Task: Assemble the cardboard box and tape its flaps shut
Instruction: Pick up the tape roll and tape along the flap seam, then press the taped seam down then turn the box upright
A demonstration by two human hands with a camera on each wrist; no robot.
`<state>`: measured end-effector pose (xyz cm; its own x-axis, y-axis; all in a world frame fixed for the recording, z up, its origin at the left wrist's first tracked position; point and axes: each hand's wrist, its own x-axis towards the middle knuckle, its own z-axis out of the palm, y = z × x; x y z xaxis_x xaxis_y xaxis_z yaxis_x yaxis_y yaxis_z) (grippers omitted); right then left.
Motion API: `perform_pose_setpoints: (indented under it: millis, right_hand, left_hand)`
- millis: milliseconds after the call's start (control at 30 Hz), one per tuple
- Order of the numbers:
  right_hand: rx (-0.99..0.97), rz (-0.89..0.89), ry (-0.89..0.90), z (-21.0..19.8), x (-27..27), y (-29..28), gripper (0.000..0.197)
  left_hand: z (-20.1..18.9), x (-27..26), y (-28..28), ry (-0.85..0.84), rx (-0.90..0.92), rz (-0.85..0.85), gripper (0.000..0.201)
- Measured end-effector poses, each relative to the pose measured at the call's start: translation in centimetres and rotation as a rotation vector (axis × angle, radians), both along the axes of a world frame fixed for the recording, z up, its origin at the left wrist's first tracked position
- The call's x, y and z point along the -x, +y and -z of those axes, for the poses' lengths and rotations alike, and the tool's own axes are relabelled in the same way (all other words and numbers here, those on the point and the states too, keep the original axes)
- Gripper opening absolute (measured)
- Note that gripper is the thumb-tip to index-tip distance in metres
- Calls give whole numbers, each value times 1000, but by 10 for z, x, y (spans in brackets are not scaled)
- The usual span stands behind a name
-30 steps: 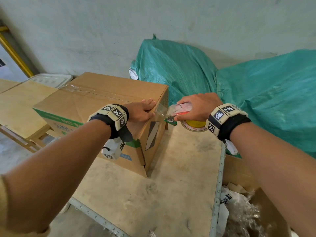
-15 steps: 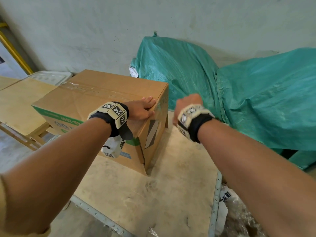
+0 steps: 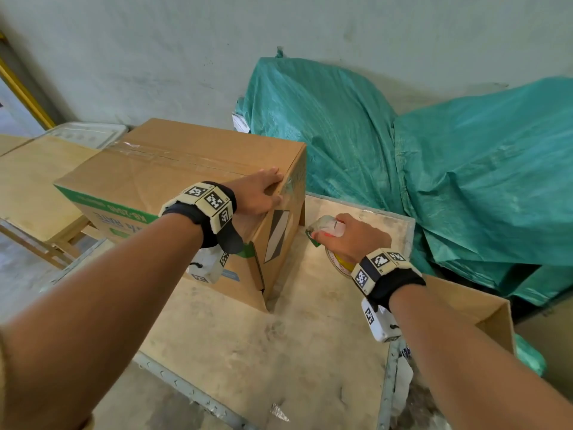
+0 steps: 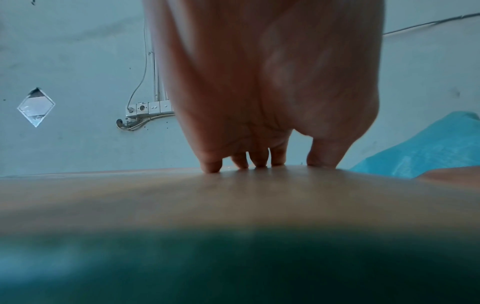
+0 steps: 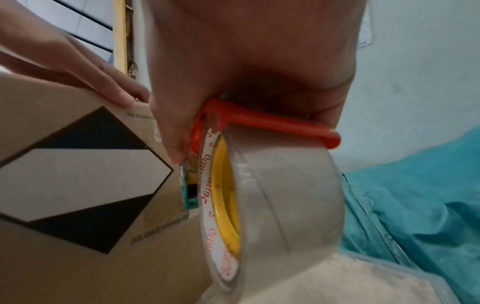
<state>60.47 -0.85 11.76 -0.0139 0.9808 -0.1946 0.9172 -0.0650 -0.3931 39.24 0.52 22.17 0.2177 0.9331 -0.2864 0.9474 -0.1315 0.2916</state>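
A closed cardboard box (image 3: 173, 178) stands on the wooden table (image 3: 279, 352), with clear tape along its top seam and down over its right edge. My left hand (image 3: 262, 195) lies flat on the box top at that right edge, its straight fingers pressing the cardboard (image 4: 259, 185). My right hand (image 3: 350, 235) grips a tape dispenser (image 3: 327, 229) just right of the box's side, low over the table. In the right wrist view the red dispenser frame (image 5: 272, 123) and its clear tape roll (image 5: 272, 195) with a yellow core sit next to the box side (image 5: 85, 181).
Green tarpaulin (image 3: 434, 169) covers bulky heaps behind and to the right of the table. An open carton (image 3: 483, 311) with plastic scraps stands at the table's right edge. A second wooden table (image 3: 34, 181) and a clear plastic lid (image 3: 90, 133) lie to the left.
My right hand with the dispenser has come down from the box's top edge to low beside its right side. The left hand has stayed pressed on the box top.
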Motion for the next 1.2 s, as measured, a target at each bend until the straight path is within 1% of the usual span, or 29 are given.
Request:
perform_pose_setpoints:
  millis: [33, 100, 133, 200, 333, 467, 567, 767, 867, 933, 1033, 1100, 1133, 1200]
  right_hand:
    - [23, 10, 23, 6, -1, -5, 71]
    - [55, 15, 22, 21, -4, -15, 51]
    - [59, 11, 7, 30, -7, -18, 46]
    - [74, 12, -20, 45, -11, -26, 46]
    - [120, 37, -58, 71, -12, -38, 51]
    - [134, 74, -116, 98, -9, -45, 43]
    - [127, 80, -147, 110, -1, -48, 42]
    - [130, 94, -108, 120, 9, -60, 42]
    - [181, 88, -99, 126, 11, -64, 50]
    - [209, 78, -96, 127, 13, -64, 51]
    - [204, 108, -125, 116, 16, -60, 42]
    - [161, 142, -116, 101, 17, -51, 43]
    - [134, 153, -75, 91, 19, -45, 45]
    - [38, 168, 64, 68, 27, -30, 45]
  left_hand:
    - [0, 0, 0, -1, 0, -8, 63]
    - [-1, -1, -1, -13, 3, -26, 61]
    - [-1, -1, -2, -21, 6, -31, 61]
    - [-3, -1, -4, -25, 8, -29, 63]
    - [-10, -4, -11, 7, -7, 34, 74]
    - [-11, -1, -10, 43, -9, 71, 79]
    - [-8, 4, -8, 73, 7, 79, 82]
    - [-6, 18, -12, 71, 36, 83, 83]
    - [-5, 21, -15, 50, 37, 87, 83]
    - [-5, 21, -16, 44, 35, 98, 84]
    - [-5, 22, -15, 49, 40, 115, 85]
    - [-5, 22, -16, 37, 52, 126, 85]
    - [-6, 23, -16, 16, 59, 134, 85]
    - [-9, 25, -17, -44, 65, 142, 81]
